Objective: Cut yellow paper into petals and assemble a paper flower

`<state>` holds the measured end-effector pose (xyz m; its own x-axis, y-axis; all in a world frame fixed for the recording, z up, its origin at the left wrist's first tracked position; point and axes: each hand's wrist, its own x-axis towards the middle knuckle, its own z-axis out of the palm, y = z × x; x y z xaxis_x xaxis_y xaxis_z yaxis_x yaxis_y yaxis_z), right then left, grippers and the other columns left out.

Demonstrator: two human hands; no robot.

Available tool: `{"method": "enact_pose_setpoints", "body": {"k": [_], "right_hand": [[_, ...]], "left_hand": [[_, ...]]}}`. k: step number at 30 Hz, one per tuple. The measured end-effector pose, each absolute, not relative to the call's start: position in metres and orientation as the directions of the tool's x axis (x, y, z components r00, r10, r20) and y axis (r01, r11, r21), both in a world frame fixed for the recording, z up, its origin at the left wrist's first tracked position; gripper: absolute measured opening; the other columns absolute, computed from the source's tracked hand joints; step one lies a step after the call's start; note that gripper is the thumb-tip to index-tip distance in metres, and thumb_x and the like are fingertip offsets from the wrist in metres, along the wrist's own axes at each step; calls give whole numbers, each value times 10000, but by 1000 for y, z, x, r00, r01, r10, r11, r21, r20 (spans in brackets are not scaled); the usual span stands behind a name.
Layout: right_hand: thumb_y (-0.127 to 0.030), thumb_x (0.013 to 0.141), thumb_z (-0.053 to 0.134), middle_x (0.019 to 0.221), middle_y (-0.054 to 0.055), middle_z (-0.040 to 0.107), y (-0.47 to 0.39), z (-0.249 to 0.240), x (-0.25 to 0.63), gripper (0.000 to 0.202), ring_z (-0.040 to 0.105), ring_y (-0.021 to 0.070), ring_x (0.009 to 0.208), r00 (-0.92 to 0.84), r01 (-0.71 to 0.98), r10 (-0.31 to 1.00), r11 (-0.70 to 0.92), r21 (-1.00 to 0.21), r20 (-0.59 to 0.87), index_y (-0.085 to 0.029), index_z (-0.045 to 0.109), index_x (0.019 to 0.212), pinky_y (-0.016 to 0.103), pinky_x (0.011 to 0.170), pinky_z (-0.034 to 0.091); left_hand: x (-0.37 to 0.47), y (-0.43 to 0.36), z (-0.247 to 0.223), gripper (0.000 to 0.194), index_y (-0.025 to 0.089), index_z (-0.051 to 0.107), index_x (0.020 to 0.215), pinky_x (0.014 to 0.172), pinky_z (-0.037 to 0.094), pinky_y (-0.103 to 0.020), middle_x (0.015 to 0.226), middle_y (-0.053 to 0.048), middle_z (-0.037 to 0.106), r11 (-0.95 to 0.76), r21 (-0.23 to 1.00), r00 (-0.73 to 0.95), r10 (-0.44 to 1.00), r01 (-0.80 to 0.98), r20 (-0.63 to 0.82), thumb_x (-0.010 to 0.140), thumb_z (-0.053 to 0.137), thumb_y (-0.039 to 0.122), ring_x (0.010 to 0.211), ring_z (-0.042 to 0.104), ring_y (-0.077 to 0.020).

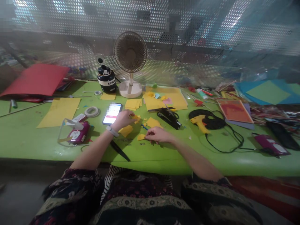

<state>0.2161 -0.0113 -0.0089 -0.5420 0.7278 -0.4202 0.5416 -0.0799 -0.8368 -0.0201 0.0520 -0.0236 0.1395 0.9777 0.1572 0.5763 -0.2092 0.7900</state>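
Note:
My left hand (123, 119), with a watch (112, 131) on its wrist, has its fingers closed around a small folded piece of yellow paper (136, 118). Lower and to the right, my right hand (158, 135) pinches a small yellow paper piece (141, 137) at its edge, close to the tabletop. Between the hands are yellow scraps and a small blue item (144, 127) too small to make out. A larger yellow paper piece (153, 122) lies just beyond my right hand, and another yellow piece (126, 130) rests under my left hand. A lit phone (112, 113) is beside my left wrist.
A black stapler (169, 118) and scissors (174, 114) lie right of centre. Farther right is a yellow glue gun (199, 123) with its cord. A fan (130, 89) and bottle (107, 79) stand behind. Tape (92, 111) and a purple device (79, 133) are left.

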Motion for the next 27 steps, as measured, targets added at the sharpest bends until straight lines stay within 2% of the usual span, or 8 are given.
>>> {"method": "enact_pose_setpoints", "body": {"k": [4,8,11,13,16,22,24,27], "right_hand": [[-412,810,715,591,4,630,-9,-7,217,262,526,97,453,-431,543,856,-8,-840,-286,-176,638,724,224,418,404],[-381,823,697,866,45,689,-2,-7,219,236,627,125,644,-263,327,963,31,-944,-59,-184,639,940,259,565,506],[-370,810,698,1008,74,705,0,-8,217,293,681,156,768,-279,161,959,-9,-987,-54,-184,636,1027,277,632,532],[-390,797,701,958,65,718,-1,-9,215,286,688,157,740,-328,106,942,-38,-994,-71,-178,653,984,277,628,528],[-414,763,717,842,36,715,-3,-10,215,279,681,145,676,-308,51,950,-39,-998,-53,-172,658,888,276,629,530],[-475,750,731,788,14,693,0,-13,217,328,667,141,648,-297,-13,950,-107,-994,-98,-180,666,876,279,609,545],[-477,704,771,724,-10,661,2,-16,217,340,626,119,591,-270,-11,958,-103,-995,-96,-181,666,834,268,583,533],[-475,688,785,681,-25,638,4,-21,216,339,586,98,556,-265,-10,960,-98,-995,-92,-181,671,812,255,573,519]], "left_hand": [[-10,44,-21,89,214,702,637,829,446,-333,740,-72,663,-279,830,131,960,483,247,673,781,199,828,606,-255],[2,25,-8,84,238,745,853,935,465,-354,970,-87,708,-436,825,174,900,359,400,777,735,273,977,621,-256],[11,11,-3,90,234,743,868,924,487,-339,1013,-94,715,-485,785,224,874,385,431,811,723,301,986,636,-238],[15,6,-4,99,218,737,839,886,504,-332,1014,-102,724,-520,739,279,854,429,439,827,715,313,946,653,-221],[17,7,-11,142,192,722,854,772,537,-315,976,-96,741,-657,585,365,752,475,549,874,665,321,847,670,-189],[15,11,-21,148,162,676,956,679,563,-298,984,-87,749,-831,55,560,420,554,714,949,543,227,824,689,-176],[15,10,-21,151,170,672,986,698,568,-302,995,-83,746,-841,0,605,390,541,694,948,546,241,840,692,-180],[15,9,-22,173,178,677,1015,712,569,-298,1006,-86,739,-861,33,636,401,508,660,952,535,253,850,689,-178]]}}
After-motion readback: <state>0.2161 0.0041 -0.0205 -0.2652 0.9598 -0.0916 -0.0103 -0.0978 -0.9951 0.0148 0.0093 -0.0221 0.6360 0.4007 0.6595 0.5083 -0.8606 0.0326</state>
